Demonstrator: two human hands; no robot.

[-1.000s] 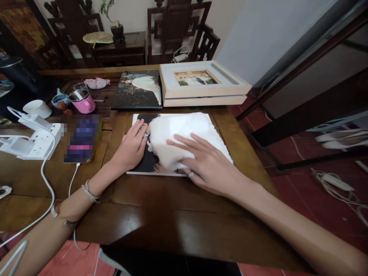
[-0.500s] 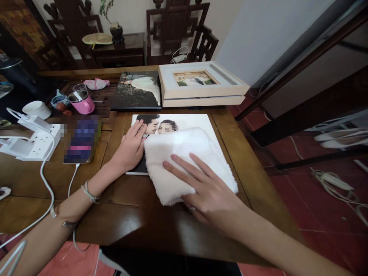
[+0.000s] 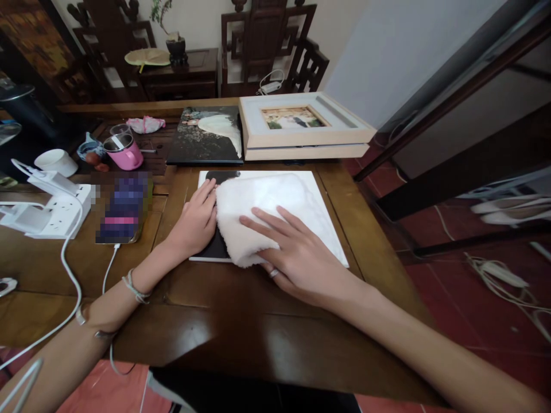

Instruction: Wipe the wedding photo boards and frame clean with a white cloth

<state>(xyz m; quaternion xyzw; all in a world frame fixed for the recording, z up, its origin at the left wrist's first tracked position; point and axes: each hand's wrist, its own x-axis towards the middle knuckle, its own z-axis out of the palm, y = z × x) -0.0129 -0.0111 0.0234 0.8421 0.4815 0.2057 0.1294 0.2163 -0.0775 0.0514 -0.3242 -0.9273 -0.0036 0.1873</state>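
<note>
A flat photo panel [image 3: 329,221], white with dark parts, lies on the wooden table before me. Over most of its picture is a fluffy white cloth [image 3: 267,195]. My right hand [image 3: 297,252], a ring on one finger, grips the cloth; several fingers press on top and others are tucked at its near edge. My left hand [image 3: 196,221] rests flat along the panel's left side, fingers stretched out and together, close to the cloth's left edge. The faces printed on the panel are hidden under the cloth.
Behind the panel lie a dark photo panel [image 3: 206,137] and stacked pale wooden frames [image 3: 305,135]. To the left are a phone [image 3: 123,209] on its charging cable, a white power strip [image 3: 64,212], a pink mug [image 3: 124,152] and a white cup [image 3: 55,163]. The table's right edge drops to red floor.
My right hand has pushed the cloth away from me, up the panel, so it now covers the printed faces and bares the panel's near edge. My left hand has stayed put.
</note>
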